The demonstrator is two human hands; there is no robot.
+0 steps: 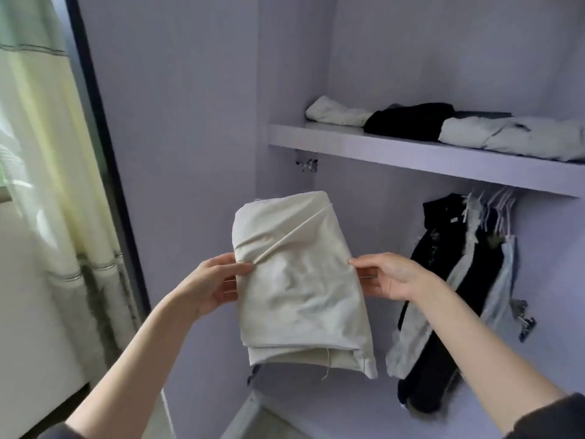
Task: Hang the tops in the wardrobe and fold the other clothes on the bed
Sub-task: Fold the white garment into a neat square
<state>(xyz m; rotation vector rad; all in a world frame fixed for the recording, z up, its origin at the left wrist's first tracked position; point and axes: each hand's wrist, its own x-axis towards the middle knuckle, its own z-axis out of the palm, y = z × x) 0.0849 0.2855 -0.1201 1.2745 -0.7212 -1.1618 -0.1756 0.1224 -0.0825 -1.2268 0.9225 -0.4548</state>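
I hold a folded cream garment [297, 280] up in front of the open wardrobe. My left hand [215, 283] grips its left edge, thumb on top and fingers behind. My right hand [389, 277] grips its right edge the same way. The garment hangs in a flat folded bundle with its layered hem at the bottom. Behind it, the wardrobe shelf [380, 153] carries folded clothes: a white piece [335, 114], a black piece [408, 120] and another white piece [512, 136]. Below the shelf, several tops [456, 289] hang on hangers, dark and light ones.
The lilac wardrobe side wall [196, 153] stands on the left of the opening. A pale green curtain [47, 153] hangs at far left beside a dark door edge [104, 137]. A metal clip hanger [525, 318] dangles at the right of the hung tops.
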